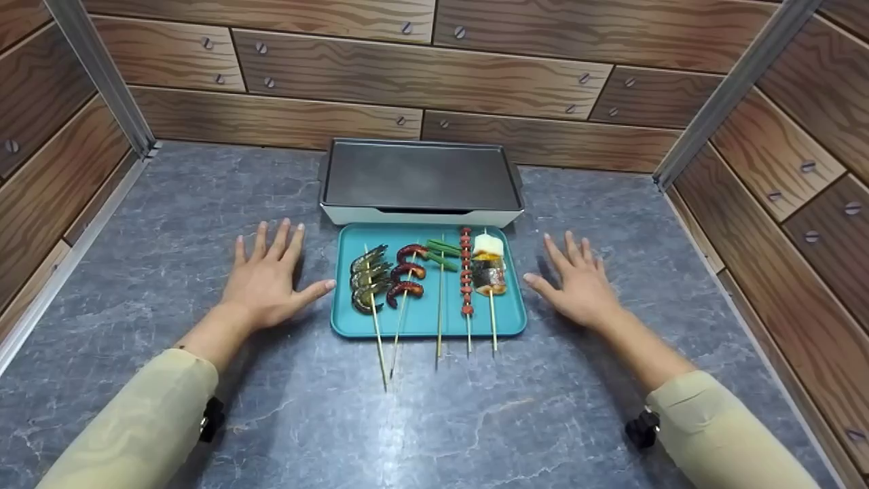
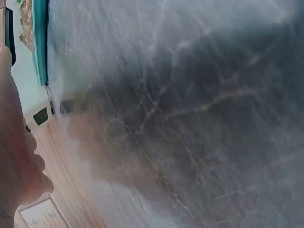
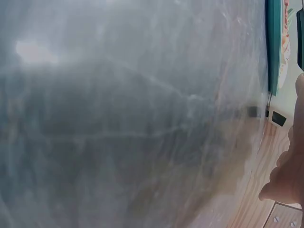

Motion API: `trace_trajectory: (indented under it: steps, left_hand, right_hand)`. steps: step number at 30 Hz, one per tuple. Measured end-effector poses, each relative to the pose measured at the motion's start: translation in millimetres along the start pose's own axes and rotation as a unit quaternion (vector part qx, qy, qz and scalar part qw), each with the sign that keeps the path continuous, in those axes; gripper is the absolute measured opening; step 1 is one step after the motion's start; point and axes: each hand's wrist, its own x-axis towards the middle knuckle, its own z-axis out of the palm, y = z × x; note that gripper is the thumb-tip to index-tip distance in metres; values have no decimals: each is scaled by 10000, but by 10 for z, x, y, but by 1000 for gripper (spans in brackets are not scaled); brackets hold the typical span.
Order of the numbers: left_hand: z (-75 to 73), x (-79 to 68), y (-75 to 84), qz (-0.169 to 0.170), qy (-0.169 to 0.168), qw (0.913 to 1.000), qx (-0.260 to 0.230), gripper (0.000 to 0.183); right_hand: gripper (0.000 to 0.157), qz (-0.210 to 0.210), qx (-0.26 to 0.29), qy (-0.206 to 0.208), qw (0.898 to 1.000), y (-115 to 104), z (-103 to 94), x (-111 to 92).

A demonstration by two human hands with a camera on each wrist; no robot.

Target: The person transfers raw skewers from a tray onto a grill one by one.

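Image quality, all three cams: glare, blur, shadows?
Head: bright glare streak on the gray marbled tabletop, below the teal rectangular tray, which reads clearly. Left wrist: tabletop soft, a dark patch across it, shadow or reflection; bare left hand cropped at left edge. Right wrist: tabletop blurred, bright glare spot upper left; bare right hand cropped at right edge.

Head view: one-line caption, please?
Left hand and right hand flank a teal tray of five skewers, a griddle behind it.
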Motion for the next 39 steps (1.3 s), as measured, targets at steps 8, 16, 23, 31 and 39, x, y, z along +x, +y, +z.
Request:
trace_trajectory:
  steps: [8, 16, 23, 31, 39]
  left_hand:
    - [27, -18, 6, 33, 0, 10000, 0, 114]
    - [35, -37, 8, 69, -5, 10000, -16, 116]
    - [27, -55, 41, 81, -65, 9999, -77, 115]
    - [58, -41, 45, 143, -39, 9999, -69, 113]
    - [47, -51, 71, 187, -71, 9997, -118, 111]
  right_hand:
    - [91, -550, 68, -206, 9982, -61, 125, -51]
    - [83, -932, 275, -437, 9943, -119, 218, -103]
    - [74, -1131, 375, -530, 9915, -120, 257, -99]
    - [70, -1628, 538, -206, 9850, -99, 312, -106]
    - [67, -1906, 608, 143, 9797, -104, 415, -102]
